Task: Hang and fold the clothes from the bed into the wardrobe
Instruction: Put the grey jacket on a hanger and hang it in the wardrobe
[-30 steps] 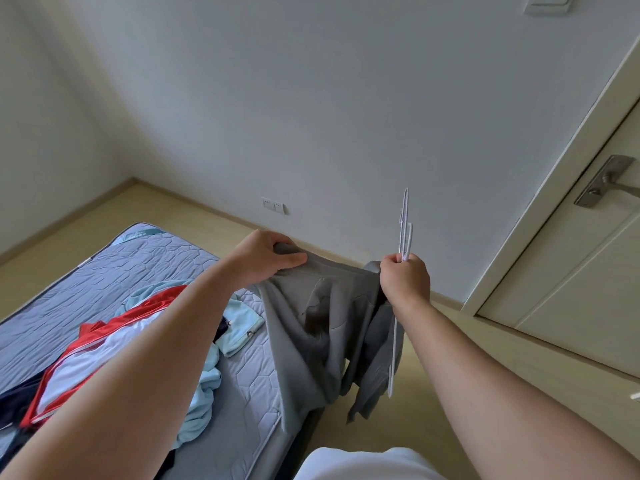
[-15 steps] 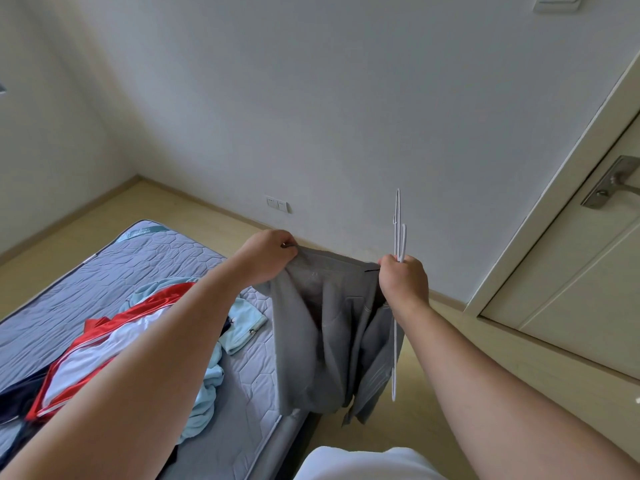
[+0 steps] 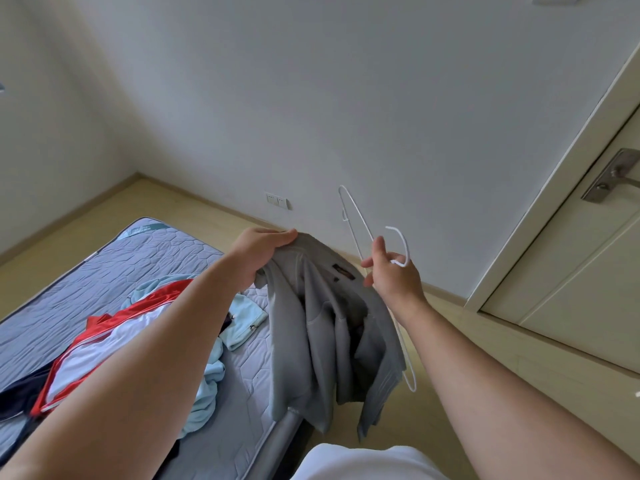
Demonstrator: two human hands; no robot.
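A grey garment [image 3: 322, 341] hangs over the corner of the bed, and my left hand [image 3: 261, 251] grips its top edge. To the right, my right hand [image 3: 389, 275] holds a thin white wire hanger [image 3: 353, 220] near its hook, fingers partly spread. The hanger's lower end [image 3: 410, 384] shows beside the garment's right side; whether it sits inside the cloth I cannot tell. On the bed [image 3: 104, 271] lie a red and white garment [image 3: 114, 337], a light blue one [image 3: 239, 323] and a dark one [image 3: 17, 393].
A pale wall with a socket [image 3: 277, 200] stands behind the bed. A closed door with a metal handle [image 3: 613, 176] is at the right. Wooden floor [image 3: 519, 368] runs between bed and door.
My right hand has let go of the garment's top edge and now keeps only the hanger, which has tilted so its hook shows. My left hand stays gripping the garment.
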